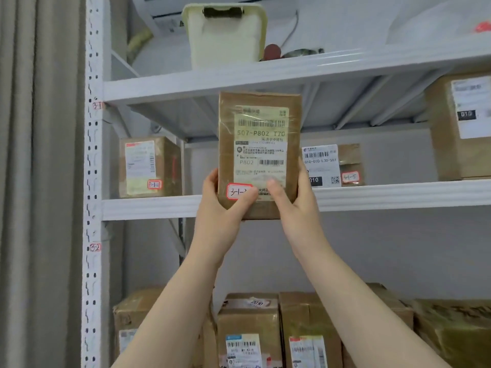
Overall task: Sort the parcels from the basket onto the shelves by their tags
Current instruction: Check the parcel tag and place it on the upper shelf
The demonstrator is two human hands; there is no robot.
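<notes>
— Where is the parcel (259, 144)?

— Held upright in front of the middle shelf (398, 193), its lower end below the shelf's front edge. The left hand (225, 205) clasps its lower left edge and the right hand (293, 197) its lower right, both closed on it, thumbs across the front.

— Can you read its tag (239, 191)?

— Partly. It starts "3-1-", then the left thumb covers the rest. Much of the small print on the shipping label is blurred.

— What else is hard to see?

— The parcel hides part of the white-labelled box (332, 166) behind it. The upright's (93, 181) red marks read "3-1" and "3-2". The boxes on the lower shelf (249, 328) are cut off by the frame and the forearms.
</notes>
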